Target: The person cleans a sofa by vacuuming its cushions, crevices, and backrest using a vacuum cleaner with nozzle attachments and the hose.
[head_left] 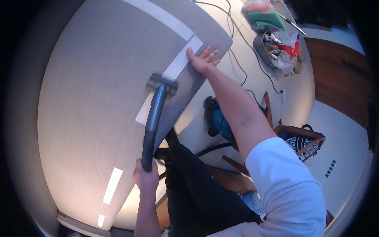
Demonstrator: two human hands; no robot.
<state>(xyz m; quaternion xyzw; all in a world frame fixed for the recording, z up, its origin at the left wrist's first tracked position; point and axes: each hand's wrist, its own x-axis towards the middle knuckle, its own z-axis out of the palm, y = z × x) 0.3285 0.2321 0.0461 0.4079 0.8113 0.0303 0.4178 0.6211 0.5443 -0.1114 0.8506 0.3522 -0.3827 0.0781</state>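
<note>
My left hand point(146, 175) is wrapped round the dark curved handle of a vacuum cleaner wand point(153, 118). The wand's wide floor head point(162, 84) rests on a large grey surface point(98, 79) that looks like a mattress, across a white strip point(181, 61). Farther up, my right hand point(203, 63) lies with fingers spread on the grey surface near its edge, its thumb by the strip's upper end. Nothing is in this hand. Below my right forearm stands the blue and black vacuum body point(221, 123), partly hidden by the arm.
A black hose point(213, 148) runs behind my legs point(193, 185). Cables point(252, 49) trail over the pale floor to a wall socket point(282, 94). A grey bin point(262, 49) of mixed items, a wooden-framed chair point(304, 138) and a brown door point(335, 75) are at right.
</note>
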